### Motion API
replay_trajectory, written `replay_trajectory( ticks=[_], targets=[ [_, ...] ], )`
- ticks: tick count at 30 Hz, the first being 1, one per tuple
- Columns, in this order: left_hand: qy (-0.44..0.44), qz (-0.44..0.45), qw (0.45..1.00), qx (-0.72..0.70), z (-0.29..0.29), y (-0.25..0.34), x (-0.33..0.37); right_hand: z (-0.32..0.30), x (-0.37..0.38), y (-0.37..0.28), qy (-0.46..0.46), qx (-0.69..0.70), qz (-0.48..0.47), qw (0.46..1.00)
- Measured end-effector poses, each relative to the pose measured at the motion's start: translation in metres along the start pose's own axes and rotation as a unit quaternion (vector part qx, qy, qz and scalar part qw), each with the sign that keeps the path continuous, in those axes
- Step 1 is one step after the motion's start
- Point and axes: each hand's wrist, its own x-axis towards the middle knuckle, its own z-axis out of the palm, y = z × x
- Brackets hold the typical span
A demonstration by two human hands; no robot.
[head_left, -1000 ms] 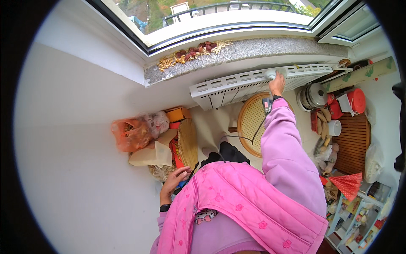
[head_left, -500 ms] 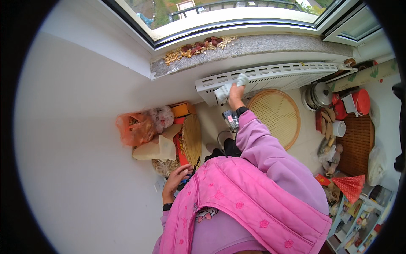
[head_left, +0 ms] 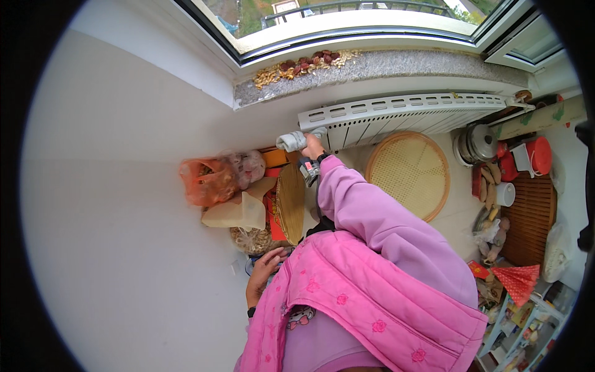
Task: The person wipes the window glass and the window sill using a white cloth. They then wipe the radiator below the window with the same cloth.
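My right hand [head_left: 314, 147] is closed round a crumpled pale grey-white cloth [head_left: 290, 142]. The cloth is at the left end of the white radiator [head_left: 396, 115], below the windowsill; part of it overlaps the radiator's front, and I cannot tell whether it presses on it. My left hand [head_left: 265, 271] hangs low beside the pink quilted vest [head_left: 365, 291], fingers stretched and holding nothing visible. Just past its fingertips lies a clear bag of peanuts [head_left: 251, 240].
Seeds and dark red dried pieces [head_left: 307, 64] lie on the stone windowsill [head_left: 434, 63]. At left are an orange plastic bag [head_left: 209, 182] and a straw-coloured fan-like piece [head_left: 290, 204]. A round woven tray [head_left: 409, 177] leans by the radiator; pots [head_left: 480, 144] stand right.
My right hand has moved left and a little down with the cloth, from the radiator's front and top to its left end. The view has shifted slightly; my left hand stays low.
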Motion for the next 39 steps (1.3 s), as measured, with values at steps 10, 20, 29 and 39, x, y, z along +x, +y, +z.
replay_trajectory(
  ticks=[10,20,29,39],
  targets=[
    [-0.004,0.027,0.999,-0.04,-0.009,0.003,0.008,-0.025,-0.038,-0.06,-0.333,-0.461,-0.346,0.746],
    [-0.013,0.011,0.999,-0.035,-0.01,-0.006,0.007,-0.016,-0.12,-0.237,-0.185,-0.133,-0.303,0.925],
    [-0.019,0.023,0.999,-0.022,-0.021,0.015,0.013,-0.033,-0.114,-0.221,0.175,-0.588,-0.668,0.421],
    [-0.012,0.018,0.999,-0.028,-0.007,-0.004,0.012,0.048,-0.107,-0.039,-0.133,-0.816,-0.518,0.218]
  ],
)
